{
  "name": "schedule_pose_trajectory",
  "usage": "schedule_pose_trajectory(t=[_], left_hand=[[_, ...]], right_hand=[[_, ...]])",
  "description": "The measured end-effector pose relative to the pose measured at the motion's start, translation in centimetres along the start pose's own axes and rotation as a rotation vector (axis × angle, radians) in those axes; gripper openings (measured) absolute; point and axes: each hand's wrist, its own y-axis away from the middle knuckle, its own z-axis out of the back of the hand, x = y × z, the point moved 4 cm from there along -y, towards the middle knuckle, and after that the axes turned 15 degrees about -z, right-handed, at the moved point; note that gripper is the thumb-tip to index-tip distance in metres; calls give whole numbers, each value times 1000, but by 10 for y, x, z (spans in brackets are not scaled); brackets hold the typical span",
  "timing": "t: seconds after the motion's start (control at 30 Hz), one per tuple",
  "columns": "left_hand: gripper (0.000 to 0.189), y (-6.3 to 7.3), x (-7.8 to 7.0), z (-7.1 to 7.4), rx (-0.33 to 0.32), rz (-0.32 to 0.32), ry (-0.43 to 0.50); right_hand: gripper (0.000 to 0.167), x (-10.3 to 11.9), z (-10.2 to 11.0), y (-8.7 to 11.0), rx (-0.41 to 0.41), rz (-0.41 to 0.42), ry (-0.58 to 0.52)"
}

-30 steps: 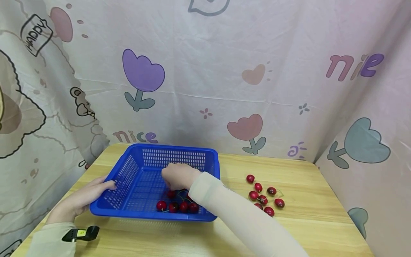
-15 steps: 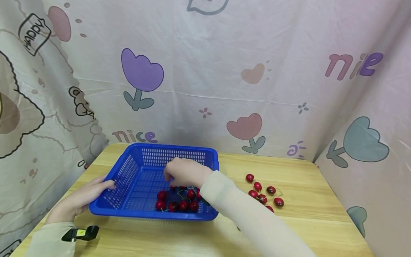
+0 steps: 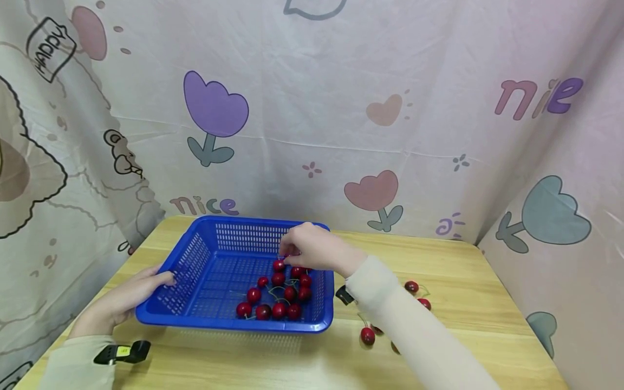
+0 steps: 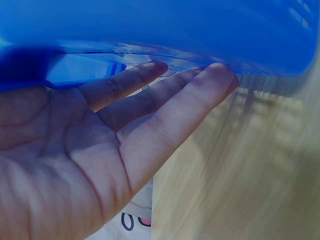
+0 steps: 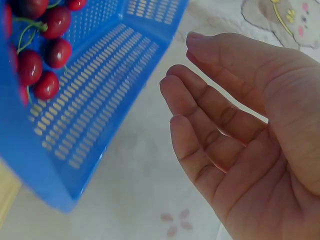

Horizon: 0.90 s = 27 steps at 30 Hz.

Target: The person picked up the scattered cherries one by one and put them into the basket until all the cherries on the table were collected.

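My left hand (image 3: 134,295) grips the left rim of a blue plastic basket (image 3: 214,327), thumb over the edge. In the left wrist view the fingers (image 4: 167,117) reach under the basket's blue wall (image 4: 165,25). Red cherries (image 3: 278,310), some with green stems, lie in the right half of the basket. My right hand (image 3: 317,248) is over the basket's back right part, its bent fingertips close above the cherries there. In the right wrist view the right hand (image 5: 235,120) has relaxed fingers and nothing between them, beside the basket's perforated wall (image 5: 110,90).
More cherries lie on the wooden table (image 3: 312,363) to the right, including one cherry (image 3: 368,336) near the front and another cherry (image 3: 411,286) farther back. The right sleeve (image 3: 419,325) covers part of that group. A printed curtain (image 3: 302,108) hangs behind the table.
My right hand has moved right and back from the middle of the basket, uncovering more cherries. Cherries near the front left of the bunch have shifted. The left hand keeps its grip.
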Motion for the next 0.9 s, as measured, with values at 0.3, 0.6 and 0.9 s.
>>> schedule_pose_trajectory(t=[0.3, 0.6, 0.9], left_hand=[[76, 0, -1, 0, -4, 1, -15], [76, 1, 0, 0, 3, -6, -2], [76, 0, 0, 0, -9, 2, -11]], right_hand=[[5, -31, 5, 29, -35, 9, -91], [5, -61, -1, 61, 7, -89, -185], [8, -84, -12, 87, 11, -179, -208]])
